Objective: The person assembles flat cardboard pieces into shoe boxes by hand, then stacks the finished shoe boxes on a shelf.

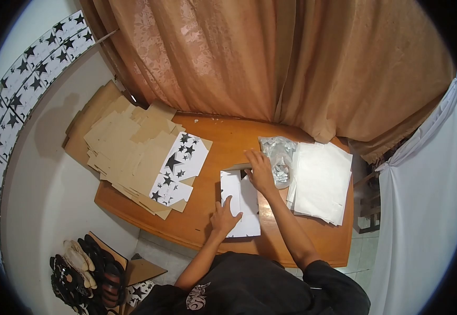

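Note:
A partly folded white cardboard box (248, 210) with black star prints lies on the table in front of me. My left hand (224, 218) rests on its near left side, thumb and forefinger spread apart over the white panel. At the far end, a brown-backed flap (237, 166) stands up. My right hand (260, 170) has that flap between thumb and fingers; the exact fingertip contact is partly hidden. Just right of this hand sits a clear plastic bag (280, 160) of silvery pieces.
Left on the wooden table (197, 231) lies a pile of flat brown cardboard (129, 142), with a star-printed sheet (178, 168) on it. A stack of white sheets (321, 181) lies at the right. Curtains (213, 58) hang behind; shoes (89, 270) stand at lower left.

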{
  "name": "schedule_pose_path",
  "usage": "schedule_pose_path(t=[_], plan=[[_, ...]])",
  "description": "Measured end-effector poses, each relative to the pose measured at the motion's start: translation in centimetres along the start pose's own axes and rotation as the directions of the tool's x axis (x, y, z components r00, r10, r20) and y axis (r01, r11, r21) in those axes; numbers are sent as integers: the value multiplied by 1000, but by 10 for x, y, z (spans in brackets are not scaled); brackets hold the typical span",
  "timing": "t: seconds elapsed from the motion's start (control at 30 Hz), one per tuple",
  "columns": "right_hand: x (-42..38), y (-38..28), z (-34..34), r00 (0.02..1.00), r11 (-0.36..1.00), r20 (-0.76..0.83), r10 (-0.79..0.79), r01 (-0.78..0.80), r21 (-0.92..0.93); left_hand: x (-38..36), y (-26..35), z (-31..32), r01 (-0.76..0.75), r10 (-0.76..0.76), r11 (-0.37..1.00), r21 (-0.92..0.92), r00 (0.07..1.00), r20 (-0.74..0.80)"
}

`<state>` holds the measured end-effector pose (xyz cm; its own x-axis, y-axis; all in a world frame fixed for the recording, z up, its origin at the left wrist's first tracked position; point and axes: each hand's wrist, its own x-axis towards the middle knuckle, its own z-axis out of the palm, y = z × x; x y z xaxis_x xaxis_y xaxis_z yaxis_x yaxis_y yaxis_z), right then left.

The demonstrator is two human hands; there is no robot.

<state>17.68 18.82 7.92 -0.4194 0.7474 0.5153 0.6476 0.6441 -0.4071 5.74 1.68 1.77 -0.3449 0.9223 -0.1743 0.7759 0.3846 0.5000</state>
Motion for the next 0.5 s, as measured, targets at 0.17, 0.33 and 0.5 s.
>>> schedule_pose_path(t=[0.17,0.33,0.5], plan=[[-7,11,34,918,978,395,33,-112,177,1,0,0,3,-3,999,43,1000,-15],[-37,18,45,945,984,319,-75,19,175,1,0,9,48,-48,999,24,999,-1],[-48,39,49,952,969,286,-104,32,247,1,5,7,31,-32,999,35,999,23]])
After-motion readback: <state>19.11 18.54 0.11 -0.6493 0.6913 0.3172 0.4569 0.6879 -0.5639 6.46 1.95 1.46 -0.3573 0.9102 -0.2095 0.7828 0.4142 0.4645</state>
